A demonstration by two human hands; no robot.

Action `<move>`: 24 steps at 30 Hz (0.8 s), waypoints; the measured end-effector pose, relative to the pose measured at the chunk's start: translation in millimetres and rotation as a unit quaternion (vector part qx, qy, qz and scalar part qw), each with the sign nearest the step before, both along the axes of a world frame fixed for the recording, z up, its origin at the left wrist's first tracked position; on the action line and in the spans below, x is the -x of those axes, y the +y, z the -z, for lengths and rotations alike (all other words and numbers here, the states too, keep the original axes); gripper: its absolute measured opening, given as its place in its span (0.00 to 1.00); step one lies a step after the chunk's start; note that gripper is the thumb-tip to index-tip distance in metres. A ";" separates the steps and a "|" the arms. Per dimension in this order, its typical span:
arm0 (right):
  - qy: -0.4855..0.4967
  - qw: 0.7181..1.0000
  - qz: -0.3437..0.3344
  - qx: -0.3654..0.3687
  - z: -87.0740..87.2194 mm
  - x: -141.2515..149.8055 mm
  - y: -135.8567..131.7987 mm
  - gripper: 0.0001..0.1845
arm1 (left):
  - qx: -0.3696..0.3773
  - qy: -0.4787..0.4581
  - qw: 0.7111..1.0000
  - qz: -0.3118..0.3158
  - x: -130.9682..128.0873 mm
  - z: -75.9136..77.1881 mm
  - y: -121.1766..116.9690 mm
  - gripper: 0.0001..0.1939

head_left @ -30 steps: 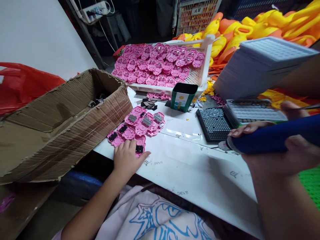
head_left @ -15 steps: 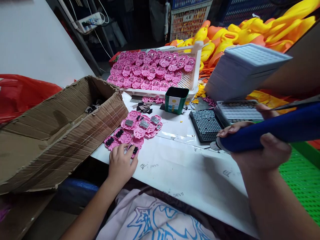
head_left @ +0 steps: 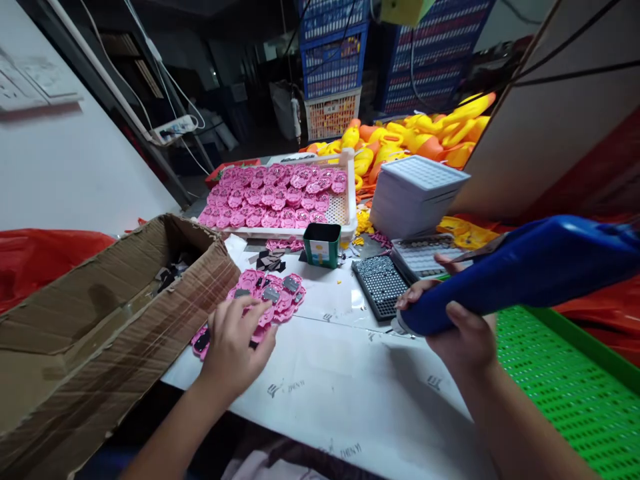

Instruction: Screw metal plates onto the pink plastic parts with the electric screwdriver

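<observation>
My right hand (head_left: 467, 340) is wrapped around a thick blue electric screwdriver (head_left: 505, 273). Its pale tip (head_left: 399, 325) points down-left, beside a black perforated tray (head_left: 383, 287) of small screws. On the left, my left hand (head_left: 240, 337) is over a cluster of pink scalloped plastic parts (head_left: 287, 310), its fingers spread and partly covering them. Some of these parts carry grey metal plates (head_left: 271, 294); others bear black rectangles (head_left: 202, 341). Whether my left fingertips touch a part is hard to make out.
A white crate (head_left: 345, 207) full of pink parts stands behind a green cup (head_left: 323, 247). The cardboard box (head_left: 150, 333) borders the table on the left. Stacked white trays (head_left: 415, 200) rise at back right, above a green basket (head_left: 550, 393). Yellow-orange pieces (head_left: 425, 137) lie beyond.
The head view has tilted up, showing more of the background. My left hand has lifted and shifted forward over the pink parts. My right hand still holds the electric screwdriver.
</observation>
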State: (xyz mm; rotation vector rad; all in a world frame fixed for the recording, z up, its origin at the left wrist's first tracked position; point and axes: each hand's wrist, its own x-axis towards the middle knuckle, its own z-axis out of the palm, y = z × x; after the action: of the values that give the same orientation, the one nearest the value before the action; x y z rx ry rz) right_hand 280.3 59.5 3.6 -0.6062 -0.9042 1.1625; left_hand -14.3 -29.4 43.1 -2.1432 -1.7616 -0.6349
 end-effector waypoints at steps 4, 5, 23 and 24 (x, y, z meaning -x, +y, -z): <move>0.008 1.000 -0.012 0.006 3.4 -1.7 1.9 0.33 | 0.074 0.015 0.997 -0.006 -8.1 -45.7 73.7 0.10; 0.010 1.000 -0.010 0.007 4.4 -1.9 2.7 0.33 | 0.102 0.029 0.994 -0.023 -10.6 -54.3 95.6 0.10; -0.034 0.999 -0.038 -0.005 18.4 -7.5 2.8 0.27 | 0.278 0.240 0.930 -0.015 -82.9 -42.4 395.3 0.20; -0.047 0.998 -0.043 -0.006 18.1 -9.0 2.9 0.29 | 0.283 0.246 0.927 -0.021 -85.8 -39.1 403.1 0.20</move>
State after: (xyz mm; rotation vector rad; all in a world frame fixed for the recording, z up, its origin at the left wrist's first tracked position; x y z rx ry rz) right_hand 289.4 62.4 -14.5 -0.6221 -1.0254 1.2118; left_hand 71.6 373.7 82.3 -2.3124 -1.8220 0.4635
